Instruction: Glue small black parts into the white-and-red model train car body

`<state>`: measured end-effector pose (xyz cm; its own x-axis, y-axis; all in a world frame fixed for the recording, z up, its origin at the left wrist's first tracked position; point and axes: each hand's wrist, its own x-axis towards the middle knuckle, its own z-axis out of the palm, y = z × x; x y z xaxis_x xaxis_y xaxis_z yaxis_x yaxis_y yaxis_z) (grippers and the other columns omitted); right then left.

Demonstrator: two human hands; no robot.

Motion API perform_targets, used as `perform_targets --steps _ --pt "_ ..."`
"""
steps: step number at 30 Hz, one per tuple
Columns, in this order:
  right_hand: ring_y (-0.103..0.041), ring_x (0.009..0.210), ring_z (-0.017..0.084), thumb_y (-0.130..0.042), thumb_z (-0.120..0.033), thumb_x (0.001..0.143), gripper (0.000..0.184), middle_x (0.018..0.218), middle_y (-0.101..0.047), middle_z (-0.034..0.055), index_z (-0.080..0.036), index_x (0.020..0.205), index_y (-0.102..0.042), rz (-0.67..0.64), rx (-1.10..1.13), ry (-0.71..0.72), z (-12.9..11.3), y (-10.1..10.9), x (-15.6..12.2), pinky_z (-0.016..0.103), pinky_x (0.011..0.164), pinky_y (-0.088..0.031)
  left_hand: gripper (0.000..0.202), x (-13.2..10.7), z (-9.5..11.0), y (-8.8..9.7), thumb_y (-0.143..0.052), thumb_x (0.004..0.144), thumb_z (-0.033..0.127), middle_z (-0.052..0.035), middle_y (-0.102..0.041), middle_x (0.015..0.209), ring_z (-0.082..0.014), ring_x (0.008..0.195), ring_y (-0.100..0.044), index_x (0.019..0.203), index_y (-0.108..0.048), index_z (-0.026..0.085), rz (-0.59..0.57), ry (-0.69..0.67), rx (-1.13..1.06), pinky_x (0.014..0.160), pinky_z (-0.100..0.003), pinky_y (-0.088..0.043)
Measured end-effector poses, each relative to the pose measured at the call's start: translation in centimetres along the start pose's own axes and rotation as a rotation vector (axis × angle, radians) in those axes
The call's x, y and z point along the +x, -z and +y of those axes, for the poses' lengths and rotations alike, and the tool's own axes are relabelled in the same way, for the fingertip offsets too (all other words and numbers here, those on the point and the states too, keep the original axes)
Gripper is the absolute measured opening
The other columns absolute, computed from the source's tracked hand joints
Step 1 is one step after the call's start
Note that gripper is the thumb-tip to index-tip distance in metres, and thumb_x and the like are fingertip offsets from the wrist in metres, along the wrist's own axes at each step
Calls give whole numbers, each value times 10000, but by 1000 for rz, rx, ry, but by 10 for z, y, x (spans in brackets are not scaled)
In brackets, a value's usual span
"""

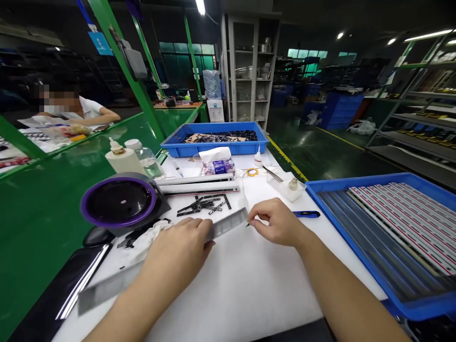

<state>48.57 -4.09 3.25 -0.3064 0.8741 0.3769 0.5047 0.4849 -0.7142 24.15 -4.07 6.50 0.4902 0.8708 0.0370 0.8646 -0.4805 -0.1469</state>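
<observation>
My left hand point(187, 242) is wrapped round a long grey channel-shaped bar point(230, 224), which lies slantwise across the white tabletop point(249, 285). The bar's near end reaches out to the lower left, under my forearm. At its far end my right hand point(278, 222) has thumb and forefinger pinched together. A tiny dark tip shows below those fingers; what it belongs to is too small to make out. Beyond the bar lies a loose pile of short black strips point(203, 205). Close to my right wrist is a blue utility knife point(307, 214).
Left stand a round black device with a purple rim point(119, 202) and bottles point(149, 161). A blue tray point(213, 150) of dark pieces sits at the back. Another blue tray point(320, 190) at right holds long strips. Across a green partition sits a person point(94, 111).
</observation>
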Motion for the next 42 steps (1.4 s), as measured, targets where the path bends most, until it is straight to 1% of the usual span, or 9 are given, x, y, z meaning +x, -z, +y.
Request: perform_targets --steps 3,10,13,15,19,24,29,36,42 --pt "-490 599 95 -555 -123 792 131 705 -640 -19 -194 807 -664 6 -138 109 -3 -10 -1 241 593 -347 107 -6 -3 -5 -546 838 230 -64 -681 895 -296 841 -653 923 -611 223 -57 20 25 621 -394 -498" --pt "-594 675 142 -530 -126 805 140 750 -680 -1 -207 805 -644 -209 -381 58 6 -19 -3 273 646 -376 128 -13 7 -19 -573 778 130 -86 -650 866 -288 832 -628 887 -577 198 -116 4 20 627 -388 -525" --pt "-607 693 153 -518 -146 820 141 757 -684 12 -203 795 -645 -238 -426 48 6 -21 -3 279 653 -381 293 -11 13 -26 -615 784 212 -153 -632 1167 -317 1040 -607 1072 -579 172 -8 -46 -56 829 -445 -537" --pt "-606 693 154 -529 -143 800 137 758 -685 7 -208 793 -650 -271 -447 39 5 -22 -3 280 653 -380 426 -8 18 -34 -599 813 243 -185 -518 1381 -317 1186 -551 1220 -519 147 67 -139 -134 952 -445 -502" --pt "-605 701 162 -541 -156 790 146 760 -692 6 -216 797 -674 -311 -486 21 2 -23 -4 287 655 -372 399 0 28 -46 -414 884 111 -164 -443 1474 -254 1137 -610 1271 -481 181 84 -239 -194 913 -392 -529" --pt "-527 616 119 -548 -162 795 145 682 -638 -5 -191 803 -690 -139 -314 19 5 -10 0 263 619 -354 437 4 29 -40 -382 873 72 -149 -499 1416 -260 1046 -652 1270 -505 208 38 -239 -141 838 -400 -553" --pt "-465 569 106 -530 -190 816 143 591 -528 -29 -189 781 -668 40 -219 -226 18 2 5 238 543 -325 451 8 29 -37 -409 840 46 -151 -541 1349 -293 1163 -579 1236 -562 198 41 -280 -76 934 -448 -499" --pt "-604 974 179 -502 -37 732 364 1074 -666 67 -177 1029 -659 -23 -261 -148 28 -7 6 312 893 -462 472 21 39 -38 -402 856 80 -169 -490 1403 -300 1188 -549 1300 -542 161 12 -254 -33 885 -437 -499" --pt "-589 1026 224 -516 -112 801 252 1050 -671 76 -178 995 -662 230 -339 -171 33 -7 12 373 948 -455 412 21 46 -40 -387 877 92 -124 -585 1228 -276 1018 -601 1200 -614 210 34 -190 -27 796 -421 -487"
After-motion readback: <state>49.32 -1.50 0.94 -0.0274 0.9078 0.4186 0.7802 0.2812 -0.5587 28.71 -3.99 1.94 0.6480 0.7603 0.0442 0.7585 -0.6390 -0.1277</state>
